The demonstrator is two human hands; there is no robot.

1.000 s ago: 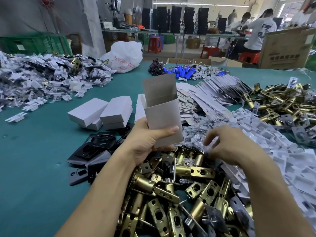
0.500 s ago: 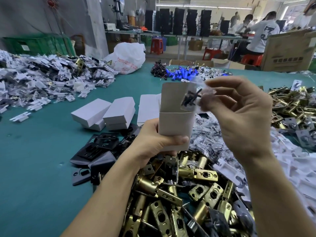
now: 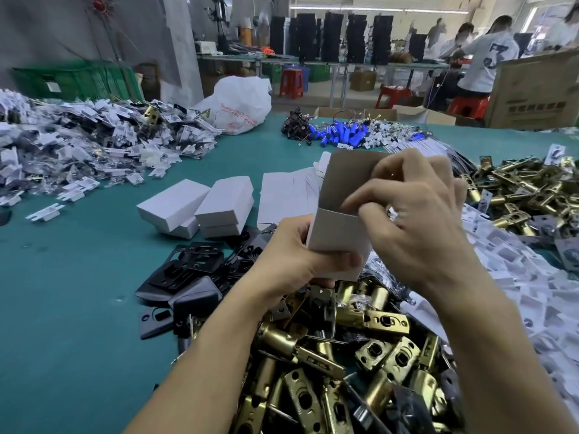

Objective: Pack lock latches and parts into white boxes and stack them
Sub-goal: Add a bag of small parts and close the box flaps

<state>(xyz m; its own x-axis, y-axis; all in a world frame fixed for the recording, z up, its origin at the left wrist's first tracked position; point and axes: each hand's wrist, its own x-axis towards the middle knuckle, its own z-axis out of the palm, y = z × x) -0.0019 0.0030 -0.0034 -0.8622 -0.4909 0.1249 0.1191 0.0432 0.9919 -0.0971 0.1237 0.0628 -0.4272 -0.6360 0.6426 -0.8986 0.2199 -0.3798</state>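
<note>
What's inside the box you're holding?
The box shows only its bare grey inner wall. The right hand reaches into the open top, and the front wall hides anything deeper.

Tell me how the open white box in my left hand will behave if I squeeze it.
Probably light: the left hand holds the open box upright by thumb and fingers alone. Its thin card walls would likely buckle under a hard squeeze.

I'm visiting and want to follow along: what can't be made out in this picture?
Head view:
- Contents of the white box held by the left hand: hidden by its front wall.
- Whatever the right hand pinches, if anything: hidden by its own fingers.
- Red print on the plastic bag: too small.
- Nearest brass latches: cut off by the bottom edge.
</note>
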